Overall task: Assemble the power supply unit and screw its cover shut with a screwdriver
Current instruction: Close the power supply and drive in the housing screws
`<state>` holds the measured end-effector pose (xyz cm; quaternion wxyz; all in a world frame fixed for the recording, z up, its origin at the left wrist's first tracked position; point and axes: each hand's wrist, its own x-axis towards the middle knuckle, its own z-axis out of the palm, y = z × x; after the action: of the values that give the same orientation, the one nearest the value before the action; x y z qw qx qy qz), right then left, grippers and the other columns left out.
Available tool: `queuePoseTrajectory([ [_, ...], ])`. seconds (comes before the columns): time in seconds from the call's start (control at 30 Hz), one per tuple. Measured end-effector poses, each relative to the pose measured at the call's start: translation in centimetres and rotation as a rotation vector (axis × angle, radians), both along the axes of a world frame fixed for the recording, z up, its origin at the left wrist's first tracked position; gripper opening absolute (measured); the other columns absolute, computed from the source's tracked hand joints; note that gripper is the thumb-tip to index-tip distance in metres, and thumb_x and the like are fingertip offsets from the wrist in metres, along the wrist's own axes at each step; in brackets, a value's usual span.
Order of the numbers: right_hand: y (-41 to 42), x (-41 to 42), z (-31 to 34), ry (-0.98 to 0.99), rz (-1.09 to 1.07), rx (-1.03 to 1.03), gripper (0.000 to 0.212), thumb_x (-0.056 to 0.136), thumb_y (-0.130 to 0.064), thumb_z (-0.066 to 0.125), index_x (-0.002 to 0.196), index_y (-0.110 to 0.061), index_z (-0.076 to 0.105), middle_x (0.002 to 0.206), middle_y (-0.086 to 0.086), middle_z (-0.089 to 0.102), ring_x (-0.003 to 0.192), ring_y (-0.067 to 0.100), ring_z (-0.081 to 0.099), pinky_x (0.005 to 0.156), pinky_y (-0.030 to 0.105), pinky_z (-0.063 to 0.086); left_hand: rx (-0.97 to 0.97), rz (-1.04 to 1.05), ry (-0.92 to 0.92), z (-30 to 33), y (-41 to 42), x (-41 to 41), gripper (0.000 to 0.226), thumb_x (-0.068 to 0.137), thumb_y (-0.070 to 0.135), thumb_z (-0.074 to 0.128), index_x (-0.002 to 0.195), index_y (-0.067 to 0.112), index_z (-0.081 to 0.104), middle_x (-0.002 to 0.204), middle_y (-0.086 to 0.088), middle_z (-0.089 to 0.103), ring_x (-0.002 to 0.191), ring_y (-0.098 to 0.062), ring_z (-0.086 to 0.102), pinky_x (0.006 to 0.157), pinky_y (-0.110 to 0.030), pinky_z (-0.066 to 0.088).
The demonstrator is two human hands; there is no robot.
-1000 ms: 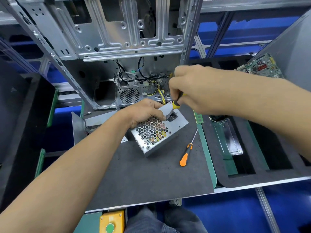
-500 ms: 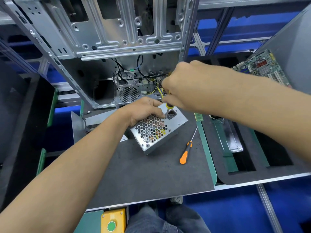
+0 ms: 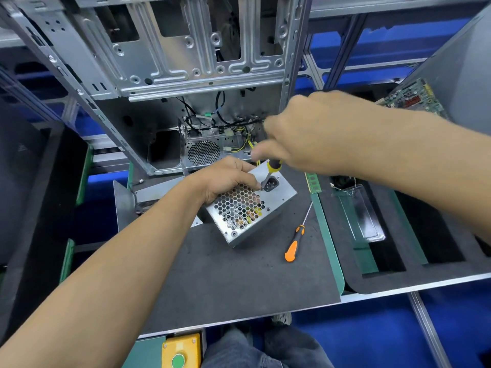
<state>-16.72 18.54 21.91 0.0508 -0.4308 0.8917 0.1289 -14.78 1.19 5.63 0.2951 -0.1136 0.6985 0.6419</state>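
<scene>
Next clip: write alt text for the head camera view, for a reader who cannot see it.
A person's right hand holds a yellow-handled screwdriver with its tip down on the face of a metal power supply unit, beside its socket, while the left hand grips the unit on a dark mat. An orange-handled screwdriver lies on the mat to its right; an open computer chassis stands behind.

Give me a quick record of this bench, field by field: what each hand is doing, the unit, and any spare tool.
left hand: grips the power supply unit, steadying it
right hand: holds the yellow-handled screwdriver, tip at the unit's face beside the socket
spare tool: orange-handled screwdriver lying on the grey mat, right of the unit
behind: open metal computer case
</scene>
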Motion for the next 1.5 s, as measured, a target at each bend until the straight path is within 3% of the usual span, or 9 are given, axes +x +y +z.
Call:
queuePoseTrajectory([
  [0.13, 0.1, -0.2, -0.1, -0.211, 0.053, 0.023, 0.015, 0.099, -0.029, 0.05, 0.111, -0.021, 0.054, 0.111, 0.003, 0.045, 0.098, 0.029, 0.058, 0.086, 0.045, 0.049, -0.003, -0.008, -0.008, -0.1, 0.0, -0.1, 0.015, 0.082, -0.005, 0.068, 0.086, 0.006, 0.077, 0.074, -0.013, 0.071, 0.06, -0.02, 0.062, 0.066, -0.03, 0.049],
  [0.3, -0.3, 0.1, 0.0, 0.076, 0.042, 0.04, 0.034, 0.103, -0.044, 0.042, 0.08, -0.019, 0.039, 0.069, 0.002, 0.028, 0.053, 0.02, 0.031, 0.049, 0.033, 0.027, 0.001, -0.008, -0.034, 0.1, 0.0, -0.2, 0.02, 0.068, 0.005, 0.075, 0.087, 0.002, 0.071, 0.078, -0.014, 0.068, 0.066, -0.023, 0.061, 0.072, -0.034, 0.047],
  [0.5, 0.3, -0.3, -0.5, -0.205, 0.075, -0.037, 0.01, 0.098, -0.027, 0.052, 0.106, -0.022, 0.049, 0.104, -0.001, 0.039, 0.088, 0.026, 0.055, 0.081, 0.043, 0.048, 0.026, -0.054, -0.053, -0.2, -0.3, -0.6, 0.012, 0.067, 0.007, 0.074, 0.08, 0.004, 0.074, 0.072, -0.009, 0.072, 0.059, -0.016, 0.066, 0.063, -0.025, 0.053],
  [0.67, 0.0, -0.2, -0.5, 0.028, 0.021, -0.004, 0.036, 0.103, -0.043, 0.044, 0.077, -0.018, 0.036, 0.071, 0.003, 0.03, 0.062, 0.027, 0.039, 0.054, 0.034, 0.033, 0.044, -0.041, -0.061, -0.5, -0.5, -0.6, 0.012, 0.081, -0.004, 0.068, 0.087, 0.005, 0.074, 0.089, -0.018, 0.071, 0.075, -0.028, 0.065, 0.073, -0.031, 0.054],
  [0.87, 0.1, -0.5, -0.3, -0.235, 0.052, -0.097, 0.006, 0.096, -0.027, 0.05, 0.092, -0.025, 0.046, 0.102, 0.001, 0.049, 0.092, 0.03, 0.057, 0.079, 0.043, 0.049, 0.067, -0.072, -0.134, -0.4, -0.3, -0.7, 0.02, 0.077, 0.007, 0.072, 0.096, 0.002, 0.069, 0.076, -0.009, 0.072, 0.062, -0.018, 0.067, 0.064, -0.027, 0.055],
  [1.0, -0.2, -0.2, -0.4, -0.003, 0.036, -0.045, 0.031, 0.101, -0.046, 0.043, 0.086, -0.019, 0.046, 0.072, 0.005, 0.037, 0.058, 0.025, 0.038, 0.052, 0.033, 0.031, 0.092, -0.098, -0.156, -0.6, -0.6, -0.9, 0.019, 0.089, 0.003, 0.064, 0.079, 0.015, 0.076, 0.077, -0.008, 0.073, 0.064, -0.017, 0.069, 0.065, -0.028, 0.057],
  [1.2, -0.2, -0.1, -0.5, -0.264, 0.036, -0.079, 0.011, 0.094, -0.025, 0.052, 0.105, -0.025, 0.052, 0.103, -0.001, 0.039, 0.091, 0.025, 0.052, 0.081, 0.04, 0.047, 0.039, -0.093, -0.085, -0.7, -0.6, -0.8, 0.013, 0.089, 0.003, 0.066, 0.086, 0.012, 0.075, 0.076, -0.001, 0.073, 0.059, -0.007, 0.066, 0.052, -0.015, 0.049],
  [1.37, -0.5, 0.1, -0.5, -0.047, -0.023, -0.028, 0.028, 0.101, -0.046, 0.045, 0.091, -0.02, 0.045, 0.074, 0.001, 0.032, 0.061, 0.024, 0.036, 0.054, 0.034, 0.031, 0.068, -0.094, -0.096, -1.1, -0.9, -1.1, 0.016, 0.073, 0.011, 0.074, 0.088, 0.009, 0.076, 0.084, -0.005, 0.075, 0.07, -0.013, 0.069, 0.063, -0.021, 0.056],
  [1.5, -0.5, -0.3, -0.2, -0.303, 0.049, -0.14, 0.005, 0.096, -0.029, 0.052, 0.096, -0.026, 0.055, 0.103, -0.001, 0.044, 0.092, 0.024, 0.054, 0.08, 0.042, 0.048, 0.072, -0.114, -0.067, -1.3, -1.1, -1.0, 0.017, 0.082, 0.004, 0.071, 0.08, 0.018, 0.081, 0.083, -0.002, 0.076, 0.07, -0.01, 0.07, 0.062, -0.019, 0.055],
])
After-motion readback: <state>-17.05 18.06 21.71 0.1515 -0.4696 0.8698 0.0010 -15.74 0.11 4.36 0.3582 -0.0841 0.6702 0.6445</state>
